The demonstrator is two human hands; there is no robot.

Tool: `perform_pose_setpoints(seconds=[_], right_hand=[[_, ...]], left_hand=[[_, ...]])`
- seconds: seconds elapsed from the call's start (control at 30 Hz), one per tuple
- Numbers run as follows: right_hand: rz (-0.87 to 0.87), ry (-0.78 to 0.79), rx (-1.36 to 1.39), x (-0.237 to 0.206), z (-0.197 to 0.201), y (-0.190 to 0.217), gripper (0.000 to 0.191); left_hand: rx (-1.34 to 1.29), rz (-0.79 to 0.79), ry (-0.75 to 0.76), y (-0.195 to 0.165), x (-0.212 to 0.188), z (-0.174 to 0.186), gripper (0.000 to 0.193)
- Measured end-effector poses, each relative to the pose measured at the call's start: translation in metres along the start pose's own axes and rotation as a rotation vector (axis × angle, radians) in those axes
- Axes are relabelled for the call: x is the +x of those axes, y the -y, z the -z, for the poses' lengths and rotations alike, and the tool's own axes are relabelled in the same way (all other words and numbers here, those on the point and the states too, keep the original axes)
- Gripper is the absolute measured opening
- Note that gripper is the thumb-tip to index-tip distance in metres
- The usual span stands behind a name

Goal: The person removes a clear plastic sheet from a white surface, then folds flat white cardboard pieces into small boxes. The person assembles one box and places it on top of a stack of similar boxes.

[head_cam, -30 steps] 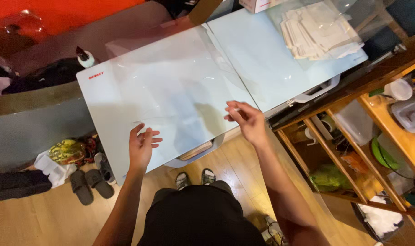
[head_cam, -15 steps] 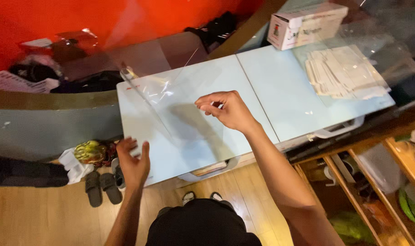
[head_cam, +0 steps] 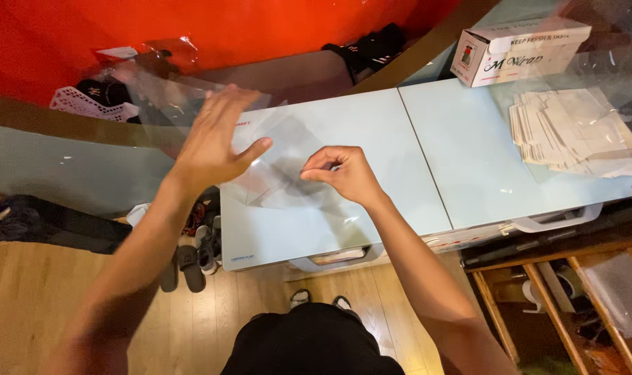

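Observation:
My right hand (head_cam: 344,173) pinches the edge of a clear plastic sheet (head_cam: 274,173) over the pale blue glass top (head_cam: 316,229) of a low unit. The sheet hangs loosely, creased, and reaches up towards the left. My left hand (head_cam: 215,139) is raised above the sheet with its fingers spread, flat against or just over the film. I cannot tell whether it touches the sheet.
A stack of pale paper sheets (head_cam: 573,132) lies on the right glass panel (head_cam: 469,167), with a white cardboard box (head_cam: 517,52) behind it. Slippers (head_cam: 187,264) sit on the wooden floor at left. Wooden shelving (head_cam: 559,298) stands at lower right. A red wall (head_cam: 191,28) is behind.
My left hand has risen from the front edge up to the sheet's left part. My right hand, still pinching the film, has moved a little lower and the sheet has shifted.

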State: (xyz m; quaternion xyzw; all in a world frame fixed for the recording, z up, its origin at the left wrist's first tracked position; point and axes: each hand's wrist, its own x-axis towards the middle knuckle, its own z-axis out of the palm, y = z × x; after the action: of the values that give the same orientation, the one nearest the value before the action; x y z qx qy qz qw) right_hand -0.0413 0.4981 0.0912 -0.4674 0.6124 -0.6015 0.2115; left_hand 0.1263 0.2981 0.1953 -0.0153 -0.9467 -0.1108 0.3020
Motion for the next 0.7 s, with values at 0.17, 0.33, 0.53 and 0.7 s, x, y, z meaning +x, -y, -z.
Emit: perform_pose_setpoints(seconds=[0.17, 0.33, 0.53, 0.7], right_hand=[[-0.028, -0.096, 0.080, 0.020, -0.010, -0.003, 0.020], [0.303, 0.039, -0.076, 0.061, -0.004, 0.036, 0.030], [0.467, 0.306, -0.512, 0.095, -0.006, 0.071, 0.026], [0.521, 0.466, -0.658, 0.079, -0.009, 0.045, 0.024]], left_hand=[[-0.073, 0.024, 0.226, -0.010, 0.028, 0.018, 0.034], [0.111, 0.127, 0.262, -0.033, 0.035, 0.058, 0.027], [0.185, 0.344, 0.350, -0.045, -0.004, 0.060, 0.023], [-0.154, 0.418, 0.380, -0.049, -0.063, -0.009, 0.018]])
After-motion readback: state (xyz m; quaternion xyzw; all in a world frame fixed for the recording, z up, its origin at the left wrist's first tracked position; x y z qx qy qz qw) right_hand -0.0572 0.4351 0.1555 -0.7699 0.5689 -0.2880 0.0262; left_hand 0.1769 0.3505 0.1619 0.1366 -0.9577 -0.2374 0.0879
